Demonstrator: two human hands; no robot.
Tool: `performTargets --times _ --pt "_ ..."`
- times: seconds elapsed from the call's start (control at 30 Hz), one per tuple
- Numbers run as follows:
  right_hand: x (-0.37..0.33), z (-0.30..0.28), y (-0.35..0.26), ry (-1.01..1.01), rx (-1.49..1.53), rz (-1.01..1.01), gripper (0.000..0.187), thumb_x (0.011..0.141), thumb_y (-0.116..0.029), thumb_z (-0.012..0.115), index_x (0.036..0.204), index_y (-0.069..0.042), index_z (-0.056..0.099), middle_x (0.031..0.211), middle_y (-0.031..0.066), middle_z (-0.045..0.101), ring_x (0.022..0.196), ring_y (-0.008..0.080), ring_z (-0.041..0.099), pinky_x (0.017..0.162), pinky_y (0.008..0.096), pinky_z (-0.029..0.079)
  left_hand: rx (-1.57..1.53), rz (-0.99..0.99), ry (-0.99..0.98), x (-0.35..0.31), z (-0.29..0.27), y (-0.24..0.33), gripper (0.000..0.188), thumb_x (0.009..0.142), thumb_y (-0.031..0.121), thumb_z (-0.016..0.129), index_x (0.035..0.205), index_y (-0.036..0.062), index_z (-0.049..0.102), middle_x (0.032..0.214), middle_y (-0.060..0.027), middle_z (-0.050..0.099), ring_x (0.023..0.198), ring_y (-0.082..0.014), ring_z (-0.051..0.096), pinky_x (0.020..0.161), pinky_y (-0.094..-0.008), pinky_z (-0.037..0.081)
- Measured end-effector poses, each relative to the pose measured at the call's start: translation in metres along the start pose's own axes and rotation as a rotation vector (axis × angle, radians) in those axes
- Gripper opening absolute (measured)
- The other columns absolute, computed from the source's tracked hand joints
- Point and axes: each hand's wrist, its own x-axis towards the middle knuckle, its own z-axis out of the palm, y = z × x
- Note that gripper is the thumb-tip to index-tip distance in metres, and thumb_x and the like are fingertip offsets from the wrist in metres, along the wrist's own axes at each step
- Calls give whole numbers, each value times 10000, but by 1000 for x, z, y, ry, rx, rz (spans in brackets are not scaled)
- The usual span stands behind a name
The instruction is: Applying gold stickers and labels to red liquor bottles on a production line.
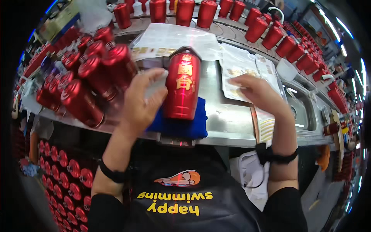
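Note:
A red metallic bottle [182,87] with gold characters lies on a blue cloth [181,124] at the front of the steel worktable [228,120]. My left hand [142,99] rests against the bottle's left side, fingers spread, with a pale sheet or wipe under the fingertips. My right hand [258,92] presses down on a sheet of gold labels [243,71] to the right of the bottle, fingertips bent onto the sheet.
Several red bottles [87,77] lie heaped on the left of the table. A curved row of upright red bottles [270,31] runs along the back and right. More label sheets [174,40] lie behind. Crated bottles [63,178] sit below left.

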Motion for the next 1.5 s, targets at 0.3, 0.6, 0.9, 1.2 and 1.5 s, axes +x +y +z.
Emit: performTargets --times 0.3,0.6,0.9,1.2,1.5 --pt "37 -17 210 -221 -633 682 565 847 9 444 1344 -230 566 1343 213 492 1200 372 515 1003 440 437 72 -40 -163 -14 35 -25 776 908 546 554 1395 -32 377 1443 -275 376 1321 -413 383 1096 -478 271" --pt "106 -27 309 190 -649 600 351 777 -338 728 1070 -147 706 1230 202 552 1178 386 521 966 454 456 250 50 -397 -19 24 -28 1107 760 566 731 1482 -70 182 1486 -412 177 1382 -549 234 1121 -550 211" --pt "107 -32 331 429 -563 239 141 761 -187 730 828 -67 696 936 155 614 906 355 590 752 439 486 288 6 -326 -23 32 -31 1180 691 460 826 1454 -147 161 1335 -299 473 1045 -433 551 915 -487 430" --pt "79 -73 182 445 -655 106 113 838 -131 660 854 -19 656 1063 126 585 980 336 572 826 423 488 284 51 -261 -24 35 -33 1081 779 508 726 1466 -124 182 1234 -286 515 1105 -417 539 1083 -554 293" --pt "48 -67 -68 285 -155 -137 195 885 -135 649 807 20 560 1004 123 592 869 242 595 772 327 449 2 -14 -290 2 -1 -29 1008 842 612 618 1501 -19 189 1504 -253 298 1397 -381 297 1142 -477 212"
